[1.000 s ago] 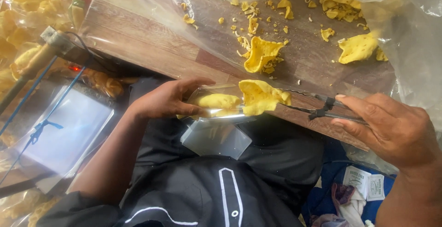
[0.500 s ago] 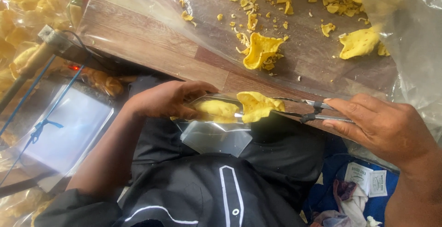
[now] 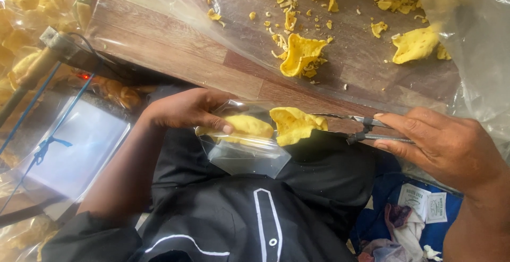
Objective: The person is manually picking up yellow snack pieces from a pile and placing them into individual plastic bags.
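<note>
left hand [image 3: 186, 110] gripping bag [image 3: 241, 145], right hand [image 3: 441, 148] w/ tongs [image 3: 361, 129] level

Right hand [image 3: 443, 148]: wrist and forearm cut off by the frame's right and bottom edges. Tongs [image 3: 366, 128]: handles hidden under its fingers, tips buried behind the yellow cracker [image 3: 294, 124]. Second cracker [image 3: 244, 126] blurred through the clear pouch [image 3: 244, 153]. Labels on blue cloth [image 3: 419, 209] too small to read.

Bright, soft daylight, sharp in the centre

Even light falls on the wood-grain bench [image 3: 159, 44] with only faint shadows; white glare streaks the crinkled clear plastic sheet [image 3: 478, 55] and the small clear plastic bag [image 3: 244, 155]. The dark black garment [image 3: 239, 219] reads underexposed, and the corners look slightly soft.
</note>
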